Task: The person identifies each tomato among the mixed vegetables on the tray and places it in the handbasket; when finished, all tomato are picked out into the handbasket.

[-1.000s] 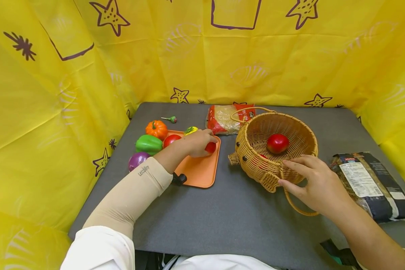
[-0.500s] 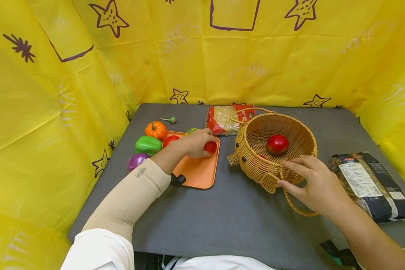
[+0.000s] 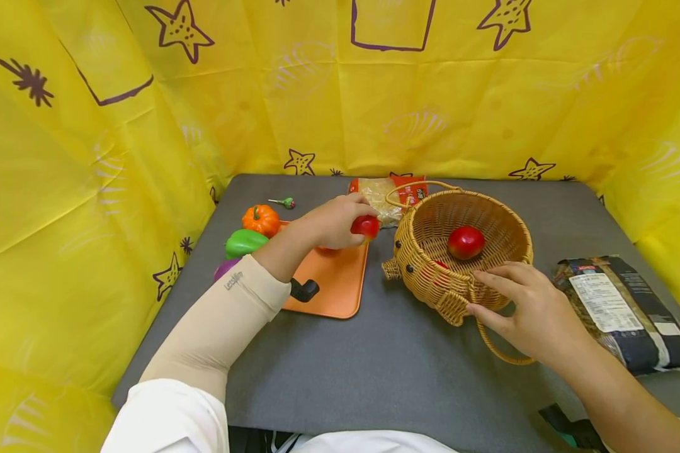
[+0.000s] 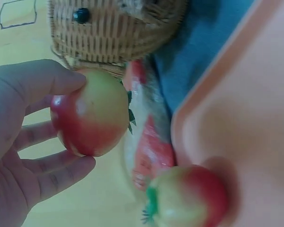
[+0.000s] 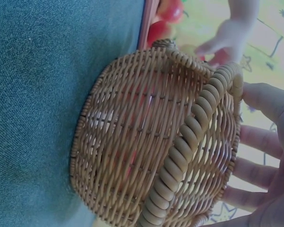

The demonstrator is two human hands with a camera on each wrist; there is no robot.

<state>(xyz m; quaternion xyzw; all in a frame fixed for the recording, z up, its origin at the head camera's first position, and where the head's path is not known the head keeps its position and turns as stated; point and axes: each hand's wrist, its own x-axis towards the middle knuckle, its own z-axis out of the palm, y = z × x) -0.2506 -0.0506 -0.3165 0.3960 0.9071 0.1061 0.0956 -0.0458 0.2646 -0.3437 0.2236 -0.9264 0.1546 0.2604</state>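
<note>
My left hand [image 3: 340, 220] pinches a red-and-yellow toy fruit with a green leafy calyx [image 4: 92, 113] between thumb and fingers, over the far right corner of the orange tray [image 3: 340, 292]. A similar fruit [image 4: 189, 198] sits on the tray in the left wrist view. To the right stands a wicker basket with an animal face [image 3: 430, 296]. Inside it lies a red fruit [image 3: 466, 243], and more red shows by the near rim. My right hand [image 3: 529, 305] rests on the basket's near rim, fingers spread and fairly straight, thumb beside the handle [image 5: 180, 146].
Left of the tray lie an orange toy pumpkin [image 3: 260, 219], a green pepper [image 3: 243, 243] and a partly hidden purple vegetable [image 3: 225, 268]. Behind are a small green item [image 3: 286, 202] and a red-and-clear bag [image 3: 382, 195]. A dark labelled packet [image 3: 623, 308] lies right of the basket.
My left hand has lifted the fruit up off the tray and moved it slightly right, toward the basket. My right hand and the basket have stayed put.
</note>
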